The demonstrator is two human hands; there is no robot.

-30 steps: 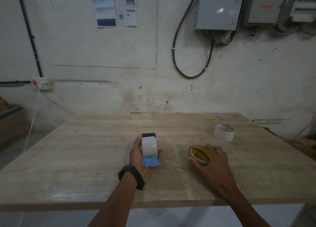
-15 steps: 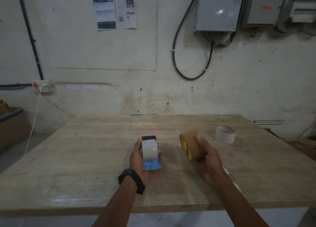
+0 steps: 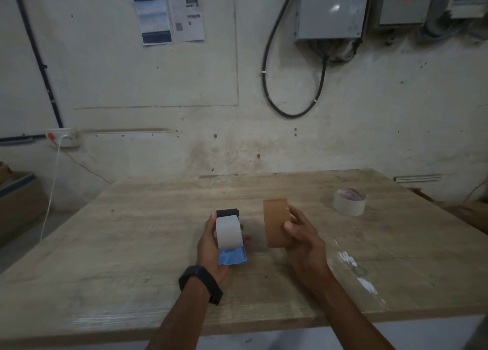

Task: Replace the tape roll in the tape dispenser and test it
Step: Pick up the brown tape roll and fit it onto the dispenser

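Wristband: one black band (image 3: 201,283) is worn on the left wrist, nearest the camera.
Left hand: one left hand (image 3: 211,246) is closed around the tape dispenser, thumb on its left side, fingertips just seen at its right side.
Tape dispenser: one dispenser (image 3: 230,237) is held above the table; a blue part sits toward the wrist, a black roller at the far end.
Pale roll: one pale tape roll (image 3: 228,231) is seated in the dispenser, between thumb and fingers.
Right hand: one right hand (image 3: 303,240) is closed on the brown roll, thumb pressed on its near face, fingers curled behind it.
Brown roll: one brown tape roll (image 3: 276,221) is held on edge, just right of the dispenser and apart from it.
White roll: one white tape roll (image 3: 349,202) lies flat, beyond and to the right of the right hand, well apart.
Table: one wooden table (image 3: 132,244) is under both hands.
Wall: two papers (image 3: 169,17) are pinned up, well beyond the hands.
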